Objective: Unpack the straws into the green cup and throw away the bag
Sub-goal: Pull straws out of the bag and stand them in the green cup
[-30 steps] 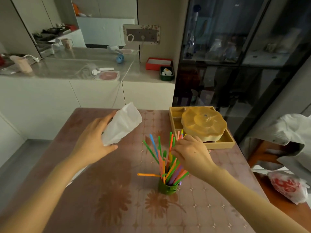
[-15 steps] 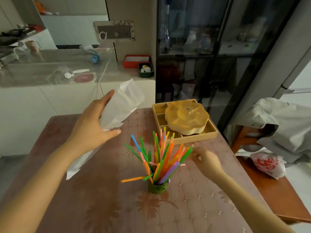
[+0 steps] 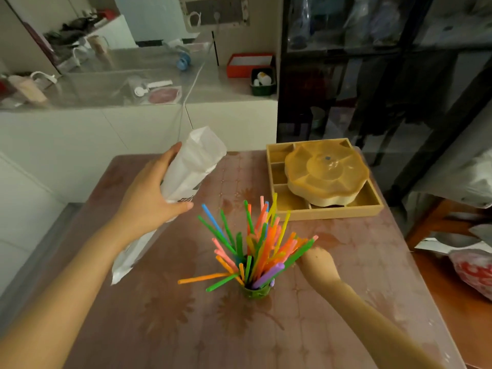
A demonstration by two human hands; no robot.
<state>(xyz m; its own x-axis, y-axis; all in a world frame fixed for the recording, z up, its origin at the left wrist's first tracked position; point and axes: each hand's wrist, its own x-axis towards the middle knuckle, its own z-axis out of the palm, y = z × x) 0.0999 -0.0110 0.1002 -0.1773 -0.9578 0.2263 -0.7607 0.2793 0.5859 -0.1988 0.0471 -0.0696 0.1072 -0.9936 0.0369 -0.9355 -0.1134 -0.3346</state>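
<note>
A small green cup [image 3: 256, 292] stands on the table, packed with several coloured straws [image 3: 262, 242] that fan out; an orange and a green one lean far out to the left. My left hand [image 3: 149, 203] grips the white, crumpled plastic bag [image 3: 186, 177] in the air, left of and above the cup. My right hand [image 3: 318, 265] is blurred and sits low at the right side of the straws, touching their lower stems. Its fingertips are hidden behind them, and I see nothing gripped in it.
The brown flower-patterned table [image 3: 346, 275] carries a yellow wooden tray [image 3: 370, 207] with a scalloped yellow lid at back right. A white counter with clutter [image 3: 133, 113] runs behind, next to a dark glass cabinet [image 3: 372, 75]. A chair with clothes and a red-printed bag [image 3: 474, 270] stands on the right.
My right hand has let go of the straw bundle and dropped to its right side; the straws have fanned out. My left hand still grips the bag.
</note>
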